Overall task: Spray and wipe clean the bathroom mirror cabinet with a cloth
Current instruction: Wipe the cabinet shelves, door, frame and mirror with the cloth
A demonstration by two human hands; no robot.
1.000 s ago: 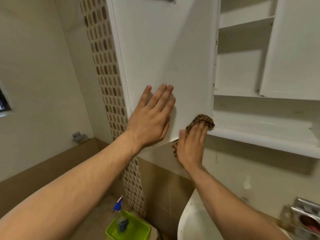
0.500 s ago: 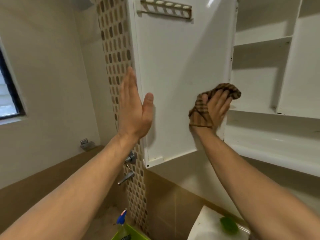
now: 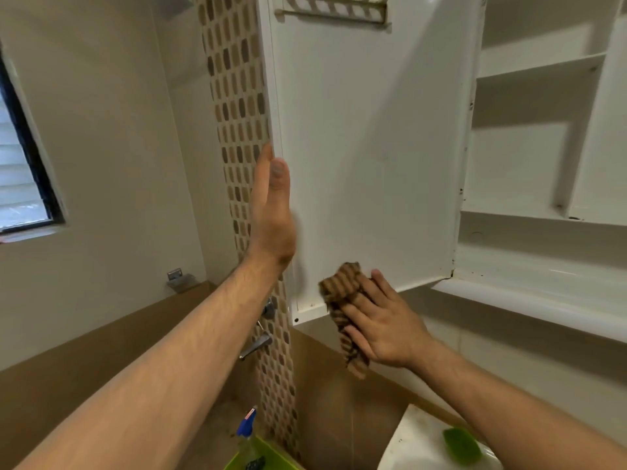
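Observation:
The white cabinet door stands swung open, its inner side facing me. My left hand is held flat and upright against the door's outer left edge, fingers straight. My right hand presses a brown striped cloth against the door's lower edge, fingers spread over it; part of the cloth hangs below the door. The open cabinet with white shelves lies to the right. A spray bottle with a blue nozzle stands far below in a green tub.
A rack is fixed near the door's top. A mosaic tile strip runs down the wall behind the door, with metal taps below. A white basin holds a green object. A window is at left.
My right hand slid the cloth from the door's right side, near the hinge, down to its lower edge. My left hand stays flat on the door's left edge.

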